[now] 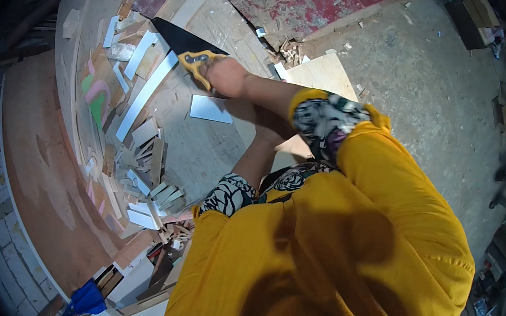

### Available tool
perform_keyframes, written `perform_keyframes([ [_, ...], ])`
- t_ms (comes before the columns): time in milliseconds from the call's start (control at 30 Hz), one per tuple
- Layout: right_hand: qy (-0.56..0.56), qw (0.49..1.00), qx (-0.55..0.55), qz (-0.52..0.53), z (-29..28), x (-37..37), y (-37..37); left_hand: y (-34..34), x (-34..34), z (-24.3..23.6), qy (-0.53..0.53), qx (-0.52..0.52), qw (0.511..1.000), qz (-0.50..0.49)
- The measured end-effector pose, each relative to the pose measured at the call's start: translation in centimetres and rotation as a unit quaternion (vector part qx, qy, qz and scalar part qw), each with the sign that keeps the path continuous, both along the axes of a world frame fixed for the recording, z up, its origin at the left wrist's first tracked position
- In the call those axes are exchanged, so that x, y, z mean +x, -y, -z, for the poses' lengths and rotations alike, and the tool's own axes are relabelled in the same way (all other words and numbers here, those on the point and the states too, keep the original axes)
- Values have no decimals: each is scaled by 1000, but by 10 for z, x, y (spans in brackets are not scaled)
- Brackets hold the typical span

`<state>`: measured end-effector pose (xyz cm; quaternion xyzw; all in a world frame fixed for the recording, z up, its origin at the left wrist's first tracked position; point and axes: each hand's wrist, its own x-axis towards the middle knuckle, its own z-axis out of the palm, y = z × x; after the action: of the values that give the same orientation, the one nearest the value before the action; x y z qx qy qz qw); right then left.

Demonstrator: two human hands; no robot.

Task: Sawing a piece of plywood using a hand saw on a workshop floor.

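My right hand [227, 77] is closed round the yellow handle of a handsaw [182, 39], held over the workbench [183, 137]. The dark blade points up and to the left, toward the scraps at the far side. My left hand [268, 124] reaches in beneath my right forearm. Its fingers lie in shadow behind that arm, so I cannot see whether they grip anything. Close by on the bench, left of this hand, lies a small white-faced rectangular board [212, 109]. A pale plywood sheet [321, 77] shows beyond my right forearm.
Long white strips [147, 96] and several wood offcuts [156, 159] clutter the bench's left part. A brown board [45, 178] stands further left. Red tiles [321, 0] and concrete floor [421, 102] spread beyond. A dark box [471, 20] is at the far right.
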<state>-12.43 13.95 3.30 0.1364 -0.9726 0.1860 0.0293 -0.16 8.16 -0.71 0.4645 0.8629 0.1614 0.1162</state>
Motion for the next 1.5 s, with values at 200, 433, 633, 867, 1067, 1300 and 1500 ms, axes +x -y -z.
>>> perform_keyframes([
  [200, -24, 789, -585, 188, -73, 124, -103, 6, 2, -26, -10, -61, 997, -52],
  [433, 18, 655, -660, 366, -74, 280, -123, 9, 1, -23, -23, -42, 998, -32],
  [633, 60, 668, -620, 406, -80, 293, -81, 12, 1, -4, -56, -45, 997, -19],
  [867, 100, 688, -591, 410, -95, 290, -77, 8, -1, -5, -42, -29, 999, -18],
  [1067, 128, 695, -570, 419, -112, 280, -77, 11, -2, -8, -38, -34, 999, -18],
  [1300, 147, 684, -586, 409, -109, 266, -90, 11, 0, -13, -30, -49, 998, -17],
  [1500, 99, 754, -497, 418, -43, 207, -83, 9, 3, -19, -29, -42, 999, -18],
])
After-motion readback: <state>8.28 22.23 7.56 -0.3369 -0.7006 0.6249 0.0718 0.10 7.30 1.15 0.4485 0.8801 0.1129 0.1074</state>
